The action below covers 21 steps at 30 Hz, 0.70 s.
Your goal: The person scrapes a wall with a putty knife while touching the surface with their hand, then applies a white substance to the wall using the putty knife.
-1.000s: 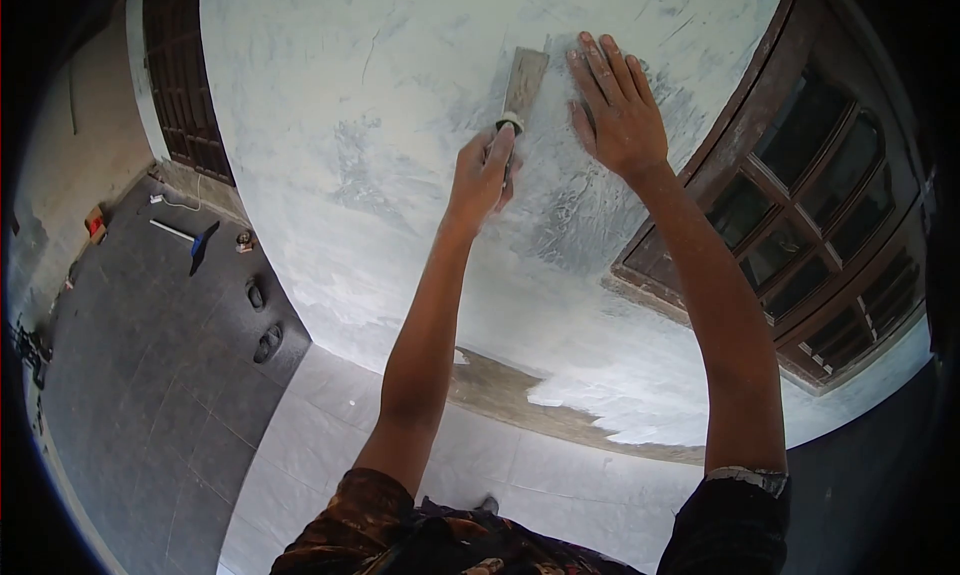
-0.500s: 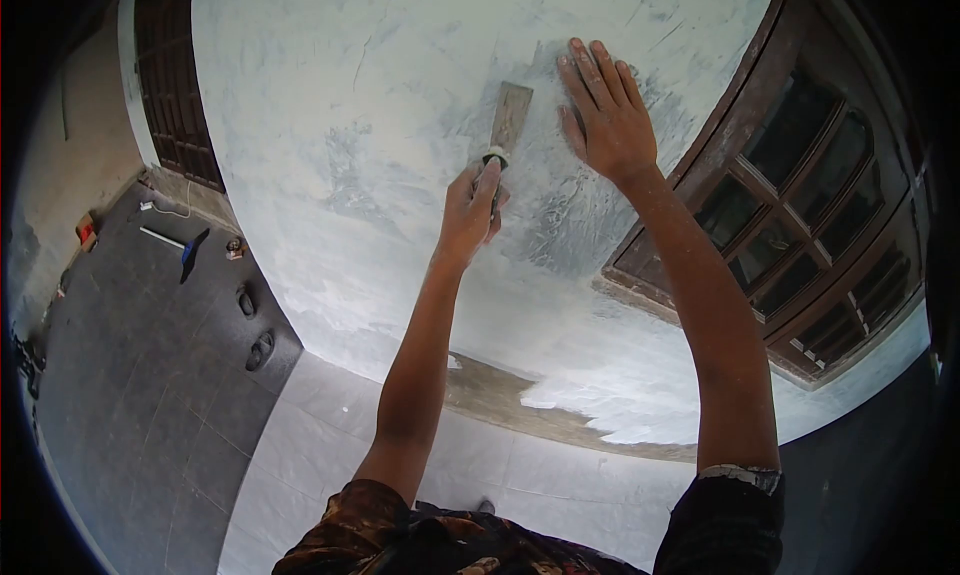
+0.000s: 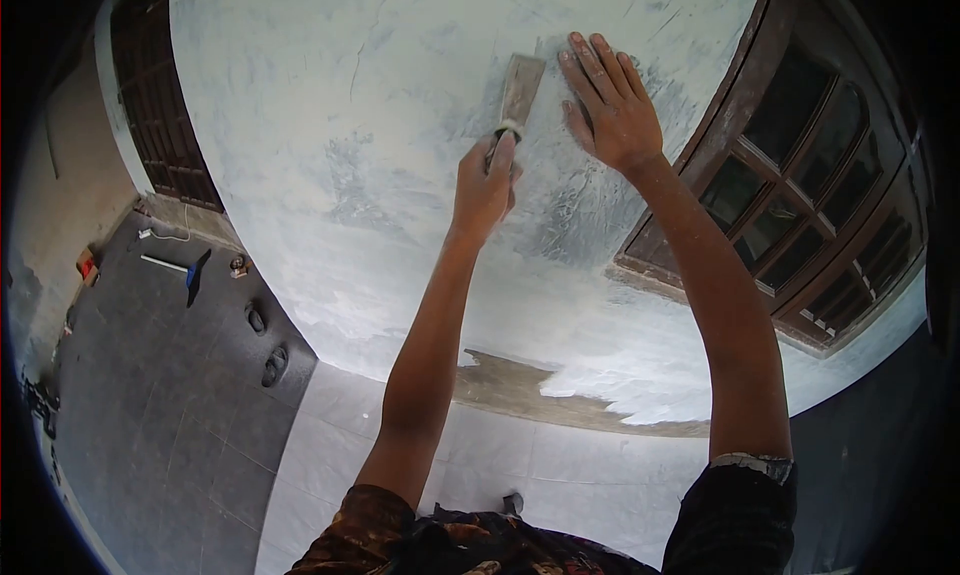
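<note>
My left hand [image 3: 487, 182] is wrapped round the handle of a putty knife [image 3: 521, 90], its thumb lying along the handle. The flat metal blade points up and lies at or close to the wall [image 3: 400, 225], which is patchy with white and grey filler. Just right of the blade, my right hand [image 3: 620, 115] rests palm toward the wall, fingers stretched upward and thumb apart. Dusty pale residue marks the right fingers. A darker, rough patch of wall shows below both hands.
A brown wooden window [image 3: 790, 195] with glass panes is to the right. Bare grey-brown wall [image 3: 530, 393] runs along the base. On the dark tiled floor [image 3: 170, 375] at left lie a blue squeegee [image 3: 194, 277], sandals [image 3: 274, 365] and a red box [image 3: 87, 266].
The putty knife and my left hand have moved up and slightly right, nearer my right hand. My right hand stays almost in place against the wall. The view has shifted a little.
</note>
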Each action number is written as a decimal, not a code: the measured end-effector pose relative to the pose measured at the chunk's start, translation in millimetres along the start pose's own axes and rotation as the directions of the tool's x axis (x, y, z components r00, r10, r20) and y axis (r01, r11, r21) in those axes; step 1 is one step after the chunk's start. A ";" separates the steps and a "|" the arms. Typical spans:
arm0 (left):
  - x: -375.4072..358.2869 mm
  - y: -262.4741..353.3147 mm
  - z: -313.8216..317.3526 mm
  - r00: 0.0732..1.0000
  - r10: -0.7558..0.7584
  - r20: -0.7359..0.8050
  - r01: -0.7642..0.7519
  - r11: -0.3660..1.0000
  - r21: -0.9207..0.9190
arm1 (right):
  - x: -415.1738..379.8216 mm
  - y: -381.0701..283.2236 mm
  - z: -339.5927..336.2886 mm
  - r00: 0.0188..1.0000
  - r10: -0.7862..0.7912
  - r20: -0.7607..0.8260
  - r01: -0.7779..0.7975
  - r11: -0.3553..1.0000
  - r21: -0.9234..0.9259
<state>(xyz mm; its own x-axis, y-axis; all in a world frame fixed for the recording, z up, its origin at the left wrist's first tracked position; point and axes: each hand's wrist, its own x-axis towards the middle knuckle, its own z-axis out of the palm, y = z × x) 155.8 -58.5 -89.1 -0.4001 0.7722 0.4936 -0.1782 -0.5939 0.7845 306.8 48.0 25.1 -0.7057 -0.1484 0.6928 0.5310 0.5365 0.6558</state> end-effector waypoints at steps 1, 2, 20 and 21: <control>2.8 2.7 0.9 1.000 -0.001 0.006 0.001 1.000 -0.003 | 1.3 0.2 0.3 1.000 0.003 0.003 -0.003 1.000 -0.005; 3.3 4.7 1.7 1.000 -0.011 0.014 0.011 1.000 -0.020 | 1.3 -0.4 -0.2 1.000 0.010 0.010 -0.010 1.000 -0.005; -7.2 5.0 -1.4 0.995 -0.081 0.052 0.080 0.997 0.011 | 2.1 -3.2 -1.7 0.999 0.038 0.027 -0.037 0.999 -0.035; -2.0 9.9 1.9 0.997 -0.047 0.056 0.046 0.999 0.019 | 1.6 -3.2 -1.8 0.999 0.038 0.019 -0.038 0.999 -0.018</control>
<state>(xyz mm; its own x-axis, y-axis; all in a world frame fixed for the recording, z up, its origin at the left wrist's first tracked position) 156.5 -65.5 -81.6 -0.3400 0.8105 0.4770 -0.1793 -0.5538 0.8131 304.8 44.6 24.6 -0.6937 -0.1117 0.7115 0.5656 0.5271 0.6342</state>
